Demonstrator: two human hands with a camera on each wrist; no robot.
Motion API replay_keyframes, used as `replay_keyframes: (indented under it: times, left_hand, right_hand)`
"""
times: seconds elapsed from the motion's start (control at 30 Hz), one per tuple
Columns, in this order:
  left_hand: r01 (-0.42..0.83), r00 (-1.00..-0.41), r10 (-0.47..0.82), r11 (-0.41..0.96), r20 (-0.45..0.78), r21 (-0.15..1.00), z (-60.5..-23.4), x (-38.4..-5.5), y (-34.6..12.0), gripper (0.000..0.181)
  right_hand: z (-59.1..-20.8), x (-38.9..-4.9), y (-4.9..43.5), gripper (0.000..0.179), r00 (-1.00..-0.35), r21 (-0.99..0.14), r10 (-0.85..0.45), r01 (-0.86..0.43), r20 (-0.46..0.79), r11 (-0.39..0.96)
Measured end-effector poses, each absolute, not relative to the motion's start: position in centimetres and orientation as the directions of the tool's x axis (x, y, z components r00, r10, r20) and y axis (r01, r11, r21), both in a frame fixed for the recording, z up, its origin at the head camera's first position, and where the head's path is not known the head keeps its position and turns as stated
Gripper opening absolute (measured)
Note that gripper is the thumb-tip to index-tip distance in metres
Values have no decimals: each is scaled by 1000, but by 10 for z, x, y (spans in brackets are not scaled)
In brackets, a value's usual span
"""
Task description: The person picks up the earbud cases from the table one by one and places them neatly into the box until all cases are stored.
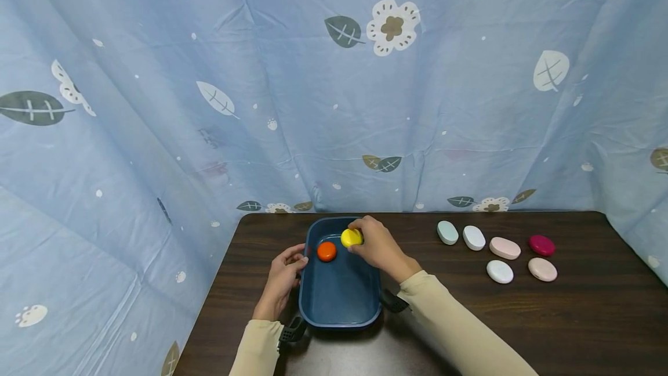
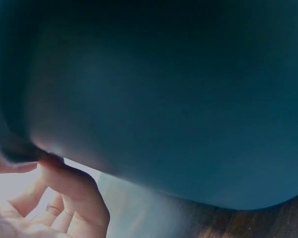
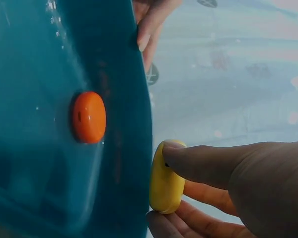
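Note:
My right hand (image 1: 377, 243) pinches a yellow rounded oval piece (image 1: 351, 238) between thumb and fingers, over the far end of a dark blue tray (image 1: 339, 306). In the right wrist view, a small dark mark shows on the yellow piece (image 3: 165, 186) beside the thumb. A glossy orange oval piece (image 1: 326, 251) with a small dark slot lies inside the tray, near its left wall. At the tray's left side, my left hand (image 1: 282, 277) grips the rim with its thumb and fingers. The left wrist view shows mostly the tray's dark outer surface (image 2: 164, 124).
Right of the tray, several similar oval pieces lie on the dark wood table (image 1: 443, 318): a mint one (image 1: 447, 232), white ones, pale pink ones and a crimson one (image 1: 541, 245). A blue patterned curtain (image 1: 313, 103) hangs along the table's back and left edges.

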State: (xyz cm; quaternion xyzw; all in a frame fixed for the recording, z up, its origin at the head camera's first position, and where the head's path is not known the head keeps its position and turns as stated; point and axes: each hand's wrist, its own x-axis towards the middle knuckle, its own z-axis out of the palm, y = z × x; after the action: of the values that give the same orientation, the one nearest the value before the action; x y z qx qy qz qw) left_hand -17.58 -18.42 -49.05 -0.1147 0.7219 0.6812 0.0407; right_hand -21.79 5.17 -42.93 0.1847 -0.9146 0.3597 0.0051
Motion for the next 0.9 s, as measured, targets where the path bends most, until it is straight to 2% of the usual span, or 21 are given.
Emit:
replay_keyframes:
  times: [0.63, 0.9]
  left_hand:
    - [-204, -974, -104, 35, -200, 978, -493, -177, -186, 39]
    - [-207, -972, -116, 29, -203, 978, -494, -179, -186, 38]
  right_hand:
    - [-442, -236, 27, 38, -919, -590, -392, -340, 42, 733]
    - [-450, -243, 27, 38, -919, -597, -394, -308, -15, 741]
